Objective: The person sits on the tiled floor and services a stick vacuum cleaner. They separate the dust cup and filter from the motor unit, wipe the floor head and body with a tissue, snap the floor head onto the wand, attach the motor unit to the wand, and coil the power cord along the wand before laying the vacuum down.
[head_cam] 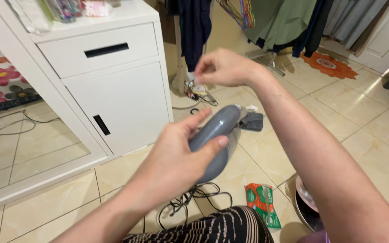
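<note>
My left hand point(176, 155) grips a grey, rounded handheld appliance point(215, 135) by its handle, holding it above the tiled floor. A black cord point(190, 200) hangs from it and lies tangled on the tiles below. My right hand point(223, 67) is raised farther out, above the appliance, with its fingertips pinched together; whether anything is between them cannot be made out.
A white cabinet point(113, 85) with a drawer and a door stands at left. Clothes hang on a rack point(289, 22) at the back. A green and red packet point(262, 202) lies on the floor beside stacked bowls point(305, 207). A small dark object point(252, 121) lies beyond.
</note>
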The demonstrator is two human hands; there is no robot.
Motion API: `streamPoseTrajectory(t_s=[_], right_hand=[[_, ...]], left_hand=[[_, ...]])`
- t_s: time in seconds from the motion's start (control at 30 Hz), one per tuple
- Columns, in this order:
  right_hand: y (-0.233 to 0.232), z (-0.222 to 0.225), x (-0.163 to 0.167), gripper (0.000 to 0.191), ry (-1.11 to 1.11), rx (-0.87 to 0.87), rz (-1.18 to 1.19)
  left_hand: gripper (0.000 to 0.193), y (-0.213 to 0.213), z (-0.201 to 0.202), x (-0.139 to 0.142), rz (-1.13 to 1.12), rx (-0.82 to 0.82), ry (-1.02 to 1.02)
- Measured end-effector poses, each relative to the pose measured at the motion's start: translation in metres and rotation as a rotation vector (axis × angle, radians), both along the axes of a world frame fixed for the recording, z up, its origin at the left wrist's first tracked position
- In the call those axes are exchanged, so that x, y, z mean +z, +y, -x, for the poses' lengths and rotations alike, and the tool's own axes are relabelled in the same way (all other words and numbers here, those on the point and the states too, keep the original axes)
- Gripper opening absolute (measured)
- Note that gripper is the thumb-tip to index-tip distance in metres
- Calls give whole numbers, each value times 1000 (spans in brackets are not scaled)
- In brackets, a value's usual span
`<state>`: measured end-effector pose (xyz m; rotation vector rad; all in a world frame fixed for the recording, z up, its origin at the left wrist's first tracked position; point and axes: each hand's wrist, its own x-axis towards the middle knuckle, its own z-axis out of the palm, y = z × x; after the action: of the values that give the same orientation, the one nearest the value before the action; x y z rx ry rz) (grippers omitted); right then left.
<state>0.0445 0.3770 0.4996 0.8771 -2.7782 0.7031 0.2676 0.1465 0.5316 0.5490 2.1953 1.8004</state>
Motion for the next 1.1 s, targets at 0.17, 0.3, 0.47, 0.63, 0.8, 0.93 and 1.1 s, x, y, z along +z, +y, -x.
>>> streamPoseTrajectory(t_s=[0.17, 0.3, 0.47, 0.63, 0.8, 0.93, 1.1], right_hand=[[54, 8, -103, 71, -768, -351, 78], [61, -12, -185, 77, -706, -161, 473], [43, -20, -218, 88, -1069, -676, 439], [50, 19, -224, 68, -989, -501, 54], [11, 45, -300, 78, -225, -174, -297], [-20, 52, -357, 53, -127, -318, 137], [-13, 79, -340, 45, -209, -97, 51]], left_hand=[[68, -4, 7, -18, -230, -162, -58], [63, -15, 16, -10, -281, -156, 109], [57, -57, 23, 4, 128, 35, 32], [58, -106, 38, -16, 171, 98, -22], [52, -158, 74, -22, 112, 173, 124], [54, -188, 87, -31, 162, 236, 106], [49, -200, 106, -37, 48, 229, 131]])
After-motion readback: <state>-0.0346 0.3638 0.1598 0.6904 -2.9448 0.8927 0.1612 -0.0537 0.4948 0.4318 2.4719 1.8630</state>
